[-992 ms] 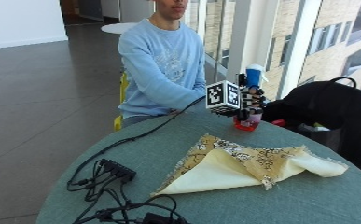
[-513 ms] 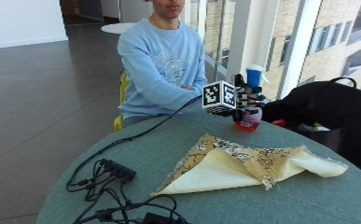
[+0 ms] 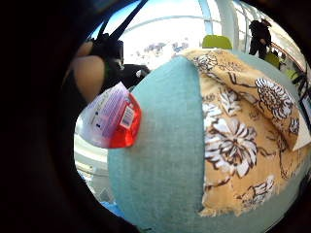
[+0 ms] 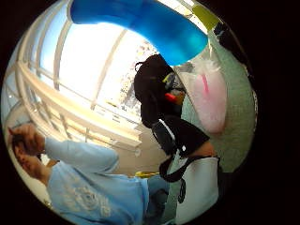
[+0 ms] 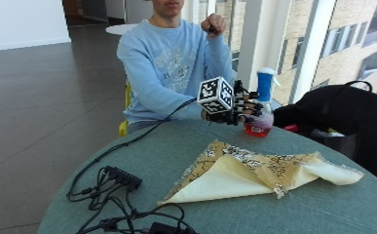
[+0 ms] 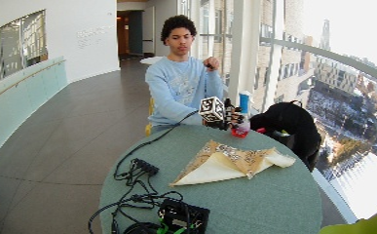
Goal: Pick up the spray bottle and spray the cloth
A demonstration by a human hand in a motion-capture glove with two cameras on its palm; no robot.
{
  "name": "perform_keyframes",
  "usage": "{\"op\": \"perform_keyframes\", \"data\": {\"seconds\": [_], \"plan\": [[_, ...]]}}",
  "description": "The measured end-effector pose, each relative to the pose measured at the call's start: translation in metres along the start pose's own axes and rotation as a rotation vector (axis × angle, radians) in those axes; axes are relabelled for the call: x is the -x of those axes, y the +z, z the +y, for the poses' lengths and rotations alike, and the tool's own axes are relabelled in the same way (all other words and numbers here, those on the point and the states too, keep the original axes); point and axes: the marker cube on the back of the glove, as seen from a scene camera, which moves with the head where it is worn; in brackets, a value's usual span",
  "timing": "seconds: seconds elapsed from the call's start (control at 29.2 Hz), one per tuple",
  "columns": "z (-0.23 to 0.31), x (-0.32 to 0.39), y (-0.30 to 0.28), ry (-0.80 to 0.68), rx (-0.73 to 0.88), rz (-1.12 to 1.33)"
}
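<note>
The spray bottle has a blue head and a clear body with red liquid at the bottom. It stands upright at the far edge of the round teal table. My gloved right hand grips its body from the side, fingers curled round it. I cannot tell whether its base touches the table. In the palm views the bottle's labelled body and its blue head lie close to the palm. The cloth, yellow with a floral print and a cream underside, lies folded in the table's middle, in front of the hand.
A black bag sits on a seat just beyond the table's far right edge. A power strip and tangled black cables lie on the near left of the table. A black box sits at the front edge.
My gloved hand stays on the bottle at about the same spot. The person's bare hand is now raised near the chin.
</note>
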Motion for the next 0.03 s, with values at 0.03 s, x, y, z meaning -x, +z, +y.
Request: {"op": "perform_keyframes", "data": {"seconds": [0.03], "plan": [[0.0006, -0.0002, -0.0005, 0.0, 0.0, 0.001]]}}
